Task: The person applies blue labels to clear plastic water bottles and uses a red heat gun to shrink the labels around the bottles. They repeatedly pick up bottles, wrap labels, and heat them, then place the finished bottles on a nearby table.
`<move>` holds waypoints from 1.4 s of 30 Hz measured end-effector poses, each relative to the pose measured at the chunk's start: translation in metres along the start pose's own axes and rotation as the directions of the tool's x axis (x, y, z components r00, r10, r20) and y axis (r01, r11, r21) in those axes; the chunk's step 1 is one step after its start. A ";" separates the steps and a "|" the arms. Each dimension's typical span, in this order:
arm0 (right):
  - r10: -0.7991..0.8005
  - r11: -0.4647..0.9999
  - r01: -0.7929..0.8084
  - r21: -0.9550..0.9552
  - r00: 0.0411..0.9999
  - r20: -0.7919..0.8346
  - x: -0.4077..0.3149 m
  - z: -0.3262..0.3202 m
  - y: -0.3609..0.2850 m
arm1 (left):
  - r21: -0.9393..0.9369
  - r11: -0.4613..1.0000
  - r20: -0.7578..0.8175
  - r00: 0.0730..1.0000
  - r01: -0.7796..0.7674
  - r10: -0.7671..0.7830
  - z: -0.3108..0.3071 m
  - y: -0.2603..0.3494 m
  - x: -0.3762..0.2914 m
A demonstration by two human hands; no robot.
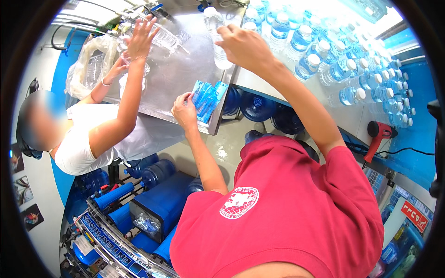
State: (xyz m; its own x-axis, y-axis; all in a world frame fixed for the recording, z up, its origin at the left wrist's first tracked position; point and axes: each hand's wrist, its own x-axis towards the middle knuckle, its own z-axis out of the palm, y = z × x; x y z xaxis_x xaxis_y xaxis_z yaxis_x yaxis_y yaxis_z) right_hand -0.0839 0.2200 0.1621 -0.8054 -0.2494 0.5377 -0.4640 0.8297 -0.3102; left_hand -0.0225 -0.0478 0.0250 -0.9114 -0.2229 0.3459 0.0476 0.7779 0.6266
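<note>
My left hand [185, 110] is at the left edge of a stack of blue printed plastic label sleeves [208, 99], fingertips bent close together. Whether a sleeve is pinched between them is not clear. The stack lies fanned out at the corner of a stainless steel table [174, 74]. Over the table's right side, my right hand [245, 45] has thumb and forefinger against a clear plastic bottle [219, 55] with a white cap and no blue label. How firmly the fingers hold it cannot be seen.
Many labelled water bottles [300, 40] crowd the right-hand counter, with a red heat gun [377, 137] at its near end. A co-worker [94, 135] handles bottles at left beside a plastic bag [78, 80] of bottles. Large blue water jugs [257, 106] sit beneath the counter.
</note>
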 end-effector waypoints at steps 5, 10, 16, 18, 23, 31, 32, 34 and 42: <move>0.064 0.997 -0.063 -0.054 0.998 0.002 -0.053 -0.036 0.019 | -0.032 0.975 -0.022 0.975 -0.220 0.219 -0.022 0.033 -0.006; 0.160 0.981 -0.157 -0.110 0.987 0.020 -0.079 -0.042 0.039 | -0.254 0.922 0.008 0.953 -0.292 0.304 -0.028 0.100 -0.012; 0.249 0.966 -0.244 -0.090 0.967 0.053 -0.086 -0.038 0.050 | -0.561 0.806 0.126 0.942 -0.191 0.310 -0.005 0.168 -0.002; 0.282 0.959 -0.276 -0.071 0.954 0.103 -0.084 -0.038 0.049 | -0.684 0.720 0.168 0.935 -0.118 0.313 0.002 0.182 0.003; 0.214 0.977 -0.211 0.032 0.962 -0.170 -0.080 -0.053 0.036 | -0.767 0.624 0.144 0.908 -0.149 0.393 0.016 0.203 0.020; 0.053 0.383 -0.194 0.903 0.981 0.188 -0.086 -0.100 0.042 | -0.817 0.564 0.277 0.775 -0.122 0.569 0.014 0.211 0.030; 0.075 0.388 -0.223 0.894 0.975 0.210 -0.088 -0.103 0.043 | -0.848 0.519 0.274 0.752 -0.105 0.600 0.015 0.213 0.031; 0.093 0.451 -0.239 0.860 0.971 0.220 -0.088 -0.111 0.046 | -0.902 0.430 0.280 0.715 -0.031 0.641 0.014 0.216 0.034; -0.220 0.967 0.194 0.163 0.961 0.166 -0.077 -0.144 0.068 | -0.621 0.531 0.248 0.499 -0.576 0.831 0.004 0.232 0.066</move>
State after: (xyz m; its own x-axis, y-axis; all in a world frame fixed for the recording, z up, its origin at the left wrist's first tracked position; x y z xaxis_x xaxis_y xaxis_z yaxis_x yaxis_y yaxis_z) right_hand -0.0005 0.3675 0.2129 -0.7332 -0.5056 0.4547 -0.6649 0.6730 -0.3240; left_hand -0.0729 0.1205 0.1901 -0.5162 0.6805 0.5201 0.8044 0.1765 0.5673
